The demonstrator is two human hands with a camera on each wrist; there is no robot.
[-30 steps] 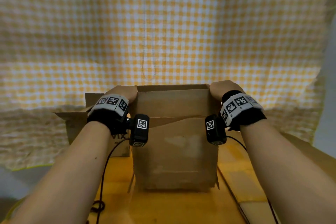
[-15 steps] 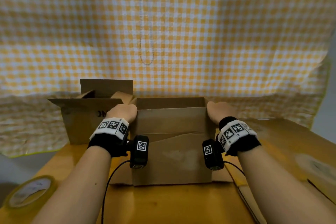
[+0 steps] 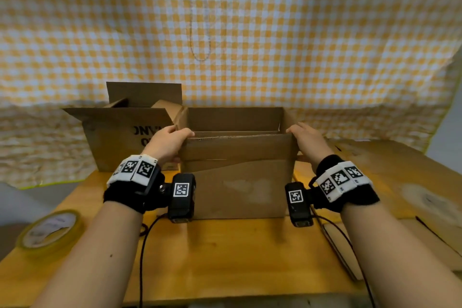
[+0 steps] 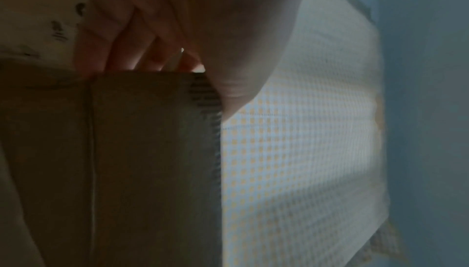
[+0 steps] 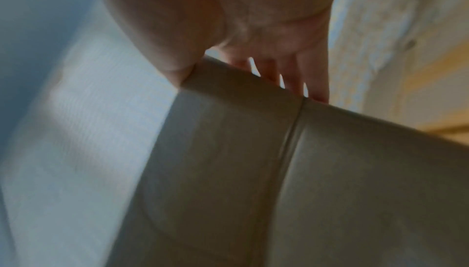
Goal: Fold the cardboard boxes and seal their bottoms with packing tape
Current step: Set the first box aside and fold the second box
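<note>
A brown cardboard box (image 3: 237, 182) stands on the wooden table (image 3: 237, 262) with its top open toward me. My left hand (image 3: 167, 142) grips the near wall's top left corner, and my right hand (image 3: 305, 140) grips the top right corner. In the left wrist view the fingers (image 4: 121, 46) reach behind the cardboard edge (image 4: 139, 151) while the thumb lies on its near side. In the right wrist view the thumb (image 5: 177, 65) presses the cardboard (image 5: 253, 171) and the fingers go over the edge. A roll of clear packing tape (image 3: 48, 230) lies at the table's left front corner.
A second open cardboard box (image 3: 120, 137) with black print stands just behind and left of the first. Flat cardboard sheets (image 3: 400, 182) cover the table's right side. A yellow checked cloth (image 3: 250, 32) hangs behind. Black cables (image 3: 145, 245) trail from both wrists.
The box has come down from in front of me onto the table and its open top now shows. Both hands stayed at its upper corners.
</note>
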